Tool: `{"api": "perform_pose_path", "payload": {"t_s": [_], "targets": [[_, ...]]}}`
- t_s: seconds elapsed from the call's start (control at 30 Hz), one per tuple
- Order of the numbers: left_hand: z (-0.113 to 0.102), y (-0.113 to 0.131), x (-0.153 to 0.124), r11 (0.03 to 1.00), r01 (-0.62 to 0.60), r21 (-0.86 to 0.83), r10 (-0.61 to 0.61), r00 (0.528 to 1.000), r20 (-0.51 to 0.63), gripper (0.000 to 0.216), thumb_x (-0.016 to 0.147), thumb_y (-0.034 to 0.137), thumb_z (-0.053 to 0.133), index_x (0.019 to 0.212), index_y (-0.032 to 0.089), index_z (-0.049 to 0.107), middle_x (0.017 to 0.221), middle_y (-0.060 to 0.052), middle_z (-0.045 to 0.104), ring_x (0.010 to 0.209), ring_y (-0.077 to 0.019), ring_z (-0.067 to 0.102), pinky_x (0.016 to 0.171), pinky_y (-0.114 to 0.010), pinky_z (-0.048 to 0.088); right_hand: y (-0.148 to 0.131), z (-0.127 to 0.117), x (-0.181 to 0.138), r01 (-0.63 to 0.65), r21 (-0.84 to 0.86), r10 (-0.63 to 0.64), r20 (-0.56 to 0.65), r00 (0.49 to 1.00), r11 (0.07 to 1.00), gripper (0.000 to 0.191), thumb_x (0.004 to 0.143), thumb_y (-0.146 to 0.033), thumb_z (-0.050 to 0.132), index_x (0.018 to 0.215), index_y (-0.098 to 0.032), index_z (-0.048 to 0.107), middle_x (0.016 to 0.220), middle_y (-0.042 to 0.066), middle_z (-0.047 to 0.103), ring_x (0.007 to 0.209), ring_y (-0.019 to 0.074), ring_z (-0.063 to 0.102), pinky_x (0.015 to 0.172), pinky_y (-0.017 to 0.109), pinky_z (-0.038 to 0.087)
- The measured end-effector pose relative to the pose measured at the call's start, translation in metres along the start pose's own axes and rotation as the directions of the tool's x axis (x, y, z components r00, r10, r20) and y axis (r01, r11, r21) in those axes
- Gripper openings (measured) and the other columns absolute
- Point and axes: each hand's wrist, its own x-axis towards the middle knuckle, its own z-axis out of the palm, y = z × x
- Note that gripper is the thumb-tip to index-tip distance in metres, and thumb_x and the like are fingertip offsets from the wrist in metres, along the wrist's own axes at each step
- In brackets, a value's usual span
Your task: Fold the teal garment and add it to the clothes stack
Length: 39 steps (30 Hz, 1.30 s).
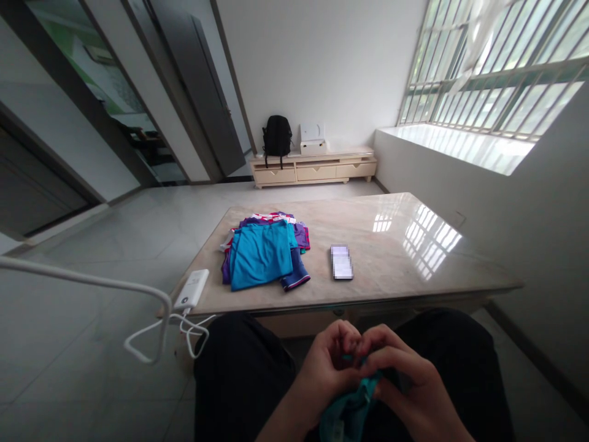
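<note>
Above my lap, my left hand (324, 362) and my right hand (400, 365) meet with curled fingers, pinching a teal piece of clothing (352, 408). The cloth hangs below the fingers, bunched up, with a small pale label on it. Its full shape is hidden by my hands and the lower picture edge. On the table in front of me lies a pile of clothes, with a blue garment (260, 255) on top. Purple, red and white pieces show behind it, and a navy piece (295, 273) with a striped hem sticks out at its right.
A phone (341, 263) lies right of the pile on the marble-topped table (368, 227). At the left corner sits a white power bank (192, 288) with a white cable (161, 331) running off the edge. A black backpack (277, 136) stands on a low cabinet (317, 170) by the wall.
</note>
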Motion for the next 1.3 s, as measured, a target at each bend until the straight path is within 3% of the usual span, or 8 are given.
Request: {"api": "perform_pose_path", "payload": {"t_s": [0.23, 0.4, 0.5, 0.6, 0.73, 0.83, 1.03, 1.3], "targets": [[-0.002, 0.012, -0.01, 0.976, 0.11, 0.187, -0.104, 0.994, -0.039, 0.039, 0.073, 0.031, 0.092, 0.083, 0.017, 0.057, 0.082, 0.001, 0.058, 0.072, -0.0103, 0.05, 0.066, -0.021, 0.041, 0.006, -0.001, -0.001, -0.011, -0.088, 0.017, 0.06, 0.998, 0.996, 0.013, 0.102, -0.034, 0.057, 0.094, -0.026, 0.062, 0.094, 0.003, 0.063, 0.092, 0.0194, 0.062, 0.083, 0.03, 0.049], [-0.005, 0.021, -0.038, 0.926, -0.016, 0.378, 0.051, 0.995, -0.083, 0.048, 0.095, 0.063, 0.06, 0.117, 0.021, 0.066, 0.115, -0.013, 0.069, 0.104, -0.0258, 0.066, 0.091, -0.035, 0.052, 0.011, -0.009, -0.004, -0.061, -0.117, 0.054, -0.066, 0.996, 0.991, 0.011, 0.103, -0.03, 0.054, 0.097, -0.025, 0.06, 0.095, 0.003, 0.062, 0.092, 0.0188, 0.063, 0.083, 0.029, 0.05], [-0.009, 0.015, -0.055, 0.811, -0.02, 0.584, 0.117, 0.985, -0.129, 0.07, 0.078, 0.062, 0.081, 0.135, 0.027, 0.06, 0.14, -0.015, 0.062, 0.129, -0.0346, 0.058, 0.11, -0.044, 0.044, 0.012, -0.014, -0.003, -0.048, -0.137, 0.027, -0.15, 0.988, 0.989, 0.006, 0.102, -0.028, 0.057, 0.099, -0.026, 0.061, 0.097, 0.002, 0.062, 0.094, 0.0182, 0.065, 0.081, 0.026, 0.051], [-0.012, 0.004, -0.057, 0.706, 0.093, 0.702, 0.104, 0.967, -0.232, 0.093, 0.07, 0.041, 0.094, 0.15, 0.033, 0.046, 0.137, -0.01, 0.065, 0.122, -0.0305, 0.064, 0.107, -0.039, 0.047, 0.014, -0.015, -0.001, -0.027, -0.153, -0.004, -0.2, 0.98, 0.988, 0.002, 0.101, -0.027, 0.06, 0.101, -0.027, 0.061, 0.097, 0.001, 0.061, 0.092, 0.0165, 0.064, 0.079, 0.024, 0.051], [-0.013, 0.003, -0.043, 0.649, 0.121, 0.751, 0.121, 0.958, -0.259, 0.029, 0.091, 0.038, 0.075, 0.115, 0.023, 0.071, 0.099, -0.004, 0.074, 0.09, -0.0217, 0.069, 0.082, -0.028, 0.051, 0.013, -0.02, 0.0, 0.001, -0.253, -0.063, -0.238, 0.969, 0.968, 0.002, 0.099, -0.026, 0.063, 0.1, -0.028, 0.064, 0.096, 0.0, 0.064, 0.089, 0.0152, 0.066, 0.078, 0.021, 0.052], [-0.014, 0.011, -0.035, 0.626, 0.07, 0.777, 0.159, 0.964, -0.215, 0.017, 0.093, 0.033, 0.069, 0.084, 0.018, 0.071, 0.084, -0.002, 0.069, 0.081, -0.0188, 0.064, 0.073, -0.025, 0.047, 0.01, -0.029, 0.0, 0.011, -0.427, -0.113, -0.214, 0.97, 0.904, 0.023, 0.099, -0.025, 0.064, 0.12, -0.034, 0.067, 0.103, -0.001, 0.068, 0.093, 0.0142, 0.068, 0.08, 0.019, 0.053], [-0.016, 0.012, -0.038, 0.586, 0.032, 0.81, 0.216, 0.957, -0.193, 0.007, 0.098, 0.027, 0.061, 0.098, 0.021, 0.065, 0.092, 0.0, 0.064, 0.087, -0.0174, 0.062, 0.079, -0.025, 0.046, 0.01, -0.045, 0.002, 0.018, -0.512, -0.079, -0.098, 0.992, 0.859, 0.019, 0.104, -0.024, 0.054, 0.115, -0.032, 0.067, 0.104, 0.0, 0.065, 0.092, 0.0134, 0.066, 0.079, 0.02, 0.052], [-0.014, 0.016, -0.042, 0.531, -0.194, 0.825, 0.34, 0.94, 0.002, 0.015, 0.1, 0.018, 0.061, 0.111, 0.025, 0.067, 0.101, -0.001, 0.068, 0.093, -0.0152, 0.066, 0.084, -0.023, 0.049, 0.014, -0.04, -0.005, 0.049, -0.487, -0.166, -0.201, 0.965, 0.872, 0.015, 0.105, -0.023, 0.048, 0.109, -0.029, 0.061, 0.107, 0.002, 0.068, 0.092, 0.0143, 0.068, 0.079, 0.02, 0.053]]}}
